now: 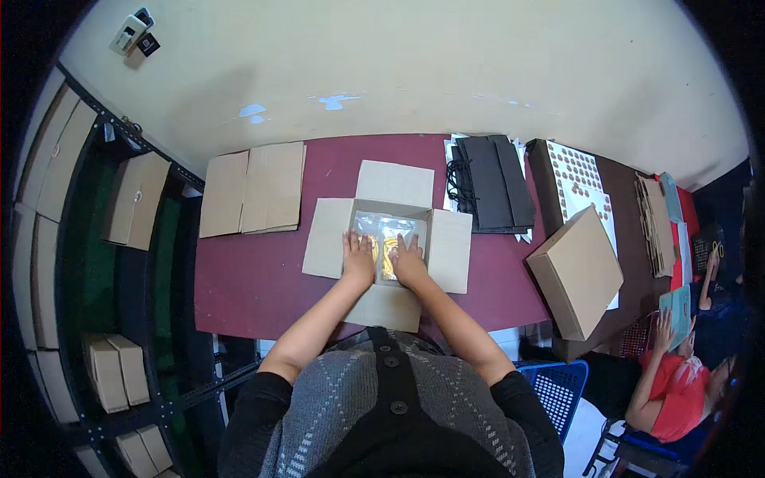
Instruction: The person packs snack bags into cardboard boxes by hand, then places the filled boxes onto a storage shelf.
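Directly before me stands an open cardboard box (395,182), its four flaps folded outward. Two clear plastic bags lie side by side in it, a left bag (366,223) and a right bag (399,226), each with yellow contents I cannot identify. My left hand (358,261) lies flat over the left bag, fingers pointing away from me. On the right bag rests my right hand (409,263), its fingers spread and closed around nothing. Both palms partly hide the bags and the box's floor.
Flattened cardboard (257,190) lies left on the maroon table (257,287). Black folded sheets (493,182) with cords lie right, near a closed carton (577,275) and a dotted sheet (577,173). Shelving (158,358) holds boxes. People (675,388) work at right beside a blue crate (556,388).
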Available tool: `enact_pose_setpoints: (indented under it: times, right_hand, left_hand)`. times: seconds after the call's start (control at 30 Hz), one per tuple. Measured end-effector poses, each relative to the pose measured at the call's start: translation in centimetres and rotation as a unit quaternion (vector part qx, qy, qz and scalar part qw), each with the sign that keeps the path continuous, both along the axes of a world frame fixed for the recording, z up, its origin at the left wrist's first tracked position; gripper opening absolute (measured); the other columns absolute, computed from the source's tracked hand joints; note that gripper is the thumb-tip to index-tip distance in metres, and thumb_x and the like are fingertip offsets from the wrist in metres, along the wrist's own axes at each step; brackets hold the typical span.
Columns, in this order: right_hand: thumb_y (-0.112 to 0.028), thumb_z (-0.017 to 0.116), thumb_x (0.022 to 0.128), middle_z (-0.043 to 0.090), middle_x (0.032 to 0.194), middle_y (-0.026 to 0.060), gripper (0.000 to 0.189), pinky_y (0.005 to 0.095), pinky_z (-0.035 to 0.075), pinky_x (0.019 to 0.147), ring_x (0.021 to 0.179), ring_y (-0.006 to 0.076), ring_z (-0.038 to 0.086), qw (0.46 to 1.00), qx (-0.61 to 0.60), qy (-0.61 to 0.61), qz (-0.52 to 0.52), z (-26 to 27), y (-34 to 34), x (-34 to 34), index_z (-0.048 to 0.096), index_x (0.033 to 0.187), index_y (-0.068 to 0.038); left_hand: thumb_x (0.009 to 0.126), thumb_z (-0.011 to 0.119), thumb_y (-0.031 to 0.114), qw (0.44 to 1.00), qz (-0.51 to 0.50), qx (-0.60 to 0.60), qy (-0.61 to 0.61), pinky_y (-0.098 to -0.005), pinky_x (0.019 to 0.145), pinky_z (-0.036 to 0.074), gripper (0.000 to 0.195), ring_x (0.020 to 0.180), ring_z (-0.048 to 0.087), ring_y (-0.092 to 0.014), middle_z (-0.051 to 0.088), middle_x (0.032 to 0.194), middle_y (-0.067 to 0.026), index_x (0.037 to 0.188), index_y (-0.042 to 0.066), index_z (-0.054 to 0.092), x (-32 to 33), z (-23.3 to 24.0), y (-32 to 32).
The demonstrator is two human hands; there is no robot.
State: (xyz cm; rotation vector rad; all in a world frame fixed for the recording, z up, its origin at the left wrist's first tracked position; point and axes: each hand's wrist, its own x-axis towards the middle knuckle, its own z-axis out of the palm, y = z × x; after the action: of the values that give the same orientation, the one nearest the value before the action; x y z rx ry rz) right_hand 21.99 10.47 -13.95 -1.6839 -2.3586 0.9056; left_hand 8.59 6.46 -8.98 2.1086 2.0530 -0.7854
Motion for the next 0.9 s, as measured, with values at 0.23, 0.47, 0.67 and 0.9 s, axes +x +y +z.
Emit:
enact_pose_setpoints:
  times: [0.23,0.47,0.67,0.9]
  right_hand:
    - [-0.027,0.054,0.085,0.018,0.14,0.0343,0.067,0.0472,0.04,0.094,0.115,0.048,0.04,0.999,0.024,-0.002,-0.046,3.8,-1.8,-0.9,0.024,0.141,-0.007]
    - [-0.003,0.044,0.083,0.034,0.132,0.0308,0.052,0.0466,0.028,0.104,0.123,0.0455,0.032,0.956,0.238,0.118,-0.126,8.2,-6.3,4.1,0.034,0.134,0.0]
    - [-0.013,0.052,0.085,0.037,0.132,0.027,0.055,0.0469,0.027,0.104,0.125,0.0464,0.031,0.886,0.29,0.093,-0.351,11.6,-15.2,11.5,0.032,0.135,0.0]
    - [-0.014,0.058,0.083,0.041,0.13,0.0245,0.063,0.0469,0.026,0.105,0.126,0.0451,0.03,0.775,0.215,-0.037,-0.593,7.8,-33.0,17.2,0.028,0.137,-0.001]
  left_hand:
    - [0.083,0.054,0.038,0.989,-0.005,0.072,-0.126,-0.0592,0.107,0.004,0.066,0.134,0.022,-0.039,0.033,0.143,-0.0126,0.138,0.006,0.034,-0.5,2.5,-1.2]
    - [0.081,0.049,0.009,0.9,-0.158,0.138,-0.381,-0.0613,0.104,0.015,0.05,0.126,0.035,-0.039,0.039,0.134,-0.0193,0.129,0.002,0.04,5.8,5.8,-2.3]
    - [0.084,0.044,0.004,0.739,-0.267,0.051,-0.616,-0.0544,0.104,0.023,0.04,0.121,0.042,-0.034,0.049,0.123,-0.0172,0.123,0.005,0.046,11.8,6.8,-5.3]
    - [0.087,0.045,0.006,0.652,-0.338,-0.117,-0.669,-0.0452,0.1,0.033,0.038,0.114,0.047,-0.036,0.05,0.119,-0.0199,0.126,0.004,0.043,19.3,6.2,-13.0]
